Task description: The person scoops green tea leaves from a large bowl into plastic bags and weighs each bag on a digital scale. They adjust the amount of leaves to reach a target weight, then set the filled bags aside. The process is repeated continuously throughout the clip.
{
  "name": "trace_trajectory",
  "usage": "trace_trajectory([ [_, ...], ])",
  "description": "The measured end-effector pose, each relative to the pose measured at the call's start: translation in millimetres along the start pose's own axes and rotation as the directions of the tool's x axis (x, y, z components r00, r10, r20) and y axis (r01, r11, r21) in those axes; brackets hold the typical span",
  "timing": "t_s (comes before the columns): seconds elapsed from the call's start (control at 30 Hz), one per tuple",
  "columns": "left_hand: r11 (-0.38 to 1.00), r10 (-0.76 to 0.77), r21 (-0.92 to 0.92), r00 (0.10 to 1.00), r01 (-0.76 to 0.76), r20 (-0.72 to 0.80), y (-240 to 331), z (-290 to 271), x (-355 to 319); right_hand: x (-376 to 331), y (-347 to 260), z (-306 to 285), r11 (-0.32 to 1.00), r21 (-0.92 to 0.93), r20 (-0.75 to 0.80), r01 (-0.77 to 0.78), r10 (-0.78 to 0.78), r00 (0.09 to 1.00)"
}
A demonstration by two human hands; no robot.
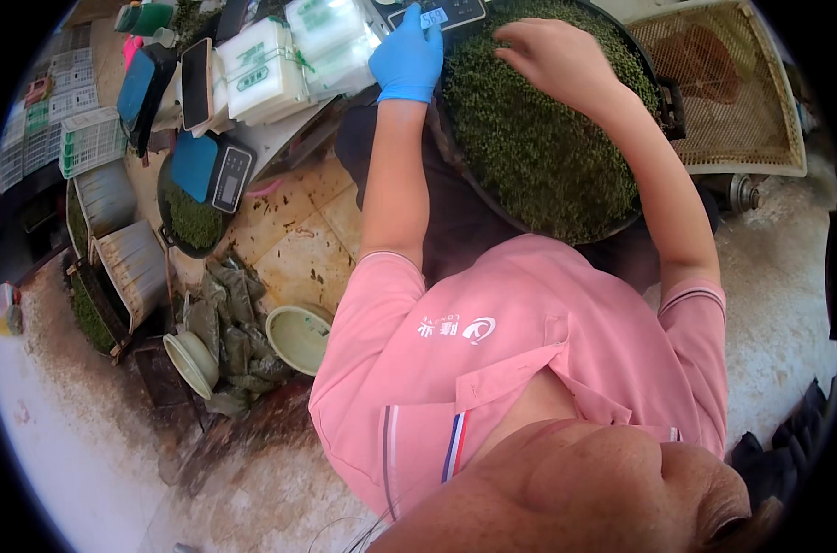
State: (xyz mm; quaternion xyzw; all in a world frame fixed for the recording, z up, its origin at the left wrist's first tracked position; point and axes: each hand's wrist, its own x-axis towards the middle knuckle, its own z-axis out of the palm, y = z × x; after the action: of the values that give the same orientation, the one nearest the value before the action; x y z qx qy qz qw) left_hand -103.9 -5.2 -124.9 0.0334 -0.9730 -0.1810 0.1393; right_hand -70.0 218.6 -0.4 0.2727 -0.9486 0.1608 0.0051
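Note:
A thin blue glove covers my left hand (407, 63), which reaches to a dark digital scale (460, 13) at the top edge. Its fingers are partly stretched and apart, one lying by the lit display; I cannot tell whether they touch it. My bare right hand (561, 57) is over a large round dark pan (674, 109) heaped with small green leaf bits (538, 147), like tea. Its fingers are bent, with a gap between thumb and forefinger, and nothing shows between them. Beside the left hand lie stacks of white printed plastic bags (331, 41).
A phone (197, 85) stands left of the bags. Below it is a second scale (231, 178) by a smaller pan of leaves (193, 217). Pale bowls (299, 338) and a crumpled dark sheet (239, 323) lie lower left. A mesh tray (760, 101) is at right.

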Motion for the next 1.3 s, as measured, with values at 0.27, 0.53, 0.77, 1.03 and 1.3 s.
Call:
trace_trajectory([
  [0.27, 0.996, 0.06, -0.056, 0.981, -0.072, -0.184, 0.3, 3.2, 13.4, 84.0, -1.7, 61.3, 0.995, -0.088, 0.084, 0.045, -0.038, 0.996],
  [0.53, 0.997, 0.071, -0.01, 0.954, -0.077, -0.29, 2.6, 8.0, 14.1, 114.6, 10.7, 72.7, 0.981, -0.193, 0.238, 0.026, 0.021, 0.971],
  [0.77, 0.96, -0.002, -0.268, 0.953, -0.083, -0.303, -4.7, 3.5, -3.4, 122.7, 18.6, 68.8, 0.968, -0.24, 0.207, 0.066, -0.015, 0.978],
  [1.03, 0.644, 0.17, -0.764, 0.98, -0.03, 0.105, -7.4, 3.6, -27.4, 126.5, 23.8, 74.6, 0.979, -0.196, 0.214, 0.054, -0.011, 0.977],
  [1.3, 0.794, -0.204, -0.582, 0.979, 0.178, 0.021, -13.9, 2.9, 7.9, 125.5, 28.7, 78.0, 0.98, -0.189, 0.184, 0.06, -0.025, 0.983],
])
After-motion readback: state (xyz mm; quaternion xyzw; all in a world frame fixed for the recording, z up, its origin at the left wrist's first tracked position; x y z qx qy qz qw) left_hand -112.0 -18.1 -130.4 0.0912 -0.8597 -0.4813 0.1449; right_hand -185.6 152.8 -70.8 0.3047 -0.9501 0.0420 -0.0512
